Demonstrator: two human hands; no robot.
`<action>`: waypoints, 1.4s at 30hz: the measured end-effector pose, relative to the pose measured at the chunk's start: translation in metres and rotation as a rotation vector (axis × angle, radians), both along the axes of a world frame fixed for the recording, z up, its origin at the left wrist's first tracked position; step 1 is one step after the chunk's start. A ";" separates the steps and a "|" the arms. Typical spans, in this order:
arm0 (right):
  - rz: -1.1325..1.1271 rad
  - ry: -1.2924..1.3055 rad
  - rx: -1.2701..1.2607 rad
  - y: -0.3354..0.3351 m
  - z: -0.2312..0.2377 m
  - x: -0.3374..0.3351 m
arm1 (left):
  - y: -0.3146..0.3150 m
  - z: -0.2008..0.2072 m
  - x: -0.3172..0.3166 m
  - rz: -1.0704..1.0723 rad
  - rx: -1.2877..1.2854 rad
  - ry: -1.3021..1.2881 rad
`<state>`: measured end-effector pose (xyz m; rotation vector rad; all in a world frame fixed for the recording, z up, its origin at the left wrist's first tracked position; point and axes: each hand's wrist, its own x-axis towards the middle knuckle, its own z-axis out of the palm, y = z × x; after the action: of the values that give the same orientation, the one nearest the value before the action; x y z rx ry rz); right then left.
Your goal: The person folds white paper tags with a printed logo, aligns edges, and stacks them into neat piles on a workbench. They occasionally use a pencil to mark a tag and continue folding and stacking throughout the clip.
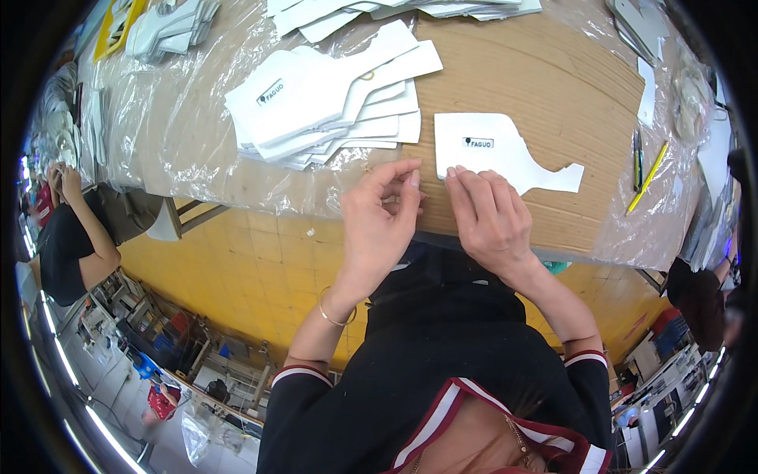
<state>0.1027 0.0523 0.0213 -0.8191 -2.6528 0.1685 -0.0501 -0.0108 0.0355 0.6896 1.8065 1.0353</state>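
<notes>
A white, flat cut piece (pixel 482 128) with a small dark printed label lies on brown cardboard, its narrow, notched end pointing right. It looks like a shoe-upper part. My right hand (pixel 493 217) is at its lower edge, fingers bunched and tips on the lower left corner. Just left of the piece, my left hand (pixel 383 209) is held above the table edge with thumb and forefinger pinched together. Whatever may be between those fingertips is too small to make out. Beyond my left hand sits a loose, fanned stack of similar white pieces (pixel 308 99); the top one bears a like label.
More white pieces (pixel 410 9) are piled at the far edge and beside a yellow tray (pixel 118 31). A yellow pencil (pixel 647 178) and a dark pen (pixel 637 160) lie at right. Clear plastic film (pixel 181 142) covers the table. Another person's hands (pixel 67 183) are at far left.
</notes>
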 end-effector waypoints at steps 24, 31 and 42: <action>-0.169 0.333 -0.294 -0.010 -0.002 0.013 | 0.008 0.007 0.022 -0.085 -0.063 -0.195; -0.506 0.736 -0.649 -0.007 -0.002 0.026 | 0.000 0.008 0.020 -0.064 -0.180 -0.257; -0.291 0.504 -0.417 -0.022 -0.007 0.019 | 0.016 -0.002 0.009 -0.048 -0.032 -0.195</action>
<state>0.1215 0.0302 0.0139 -1.1067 -2.0250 0.7605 -0.0412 0.0056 0.0338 0.5889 1.6273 1.0036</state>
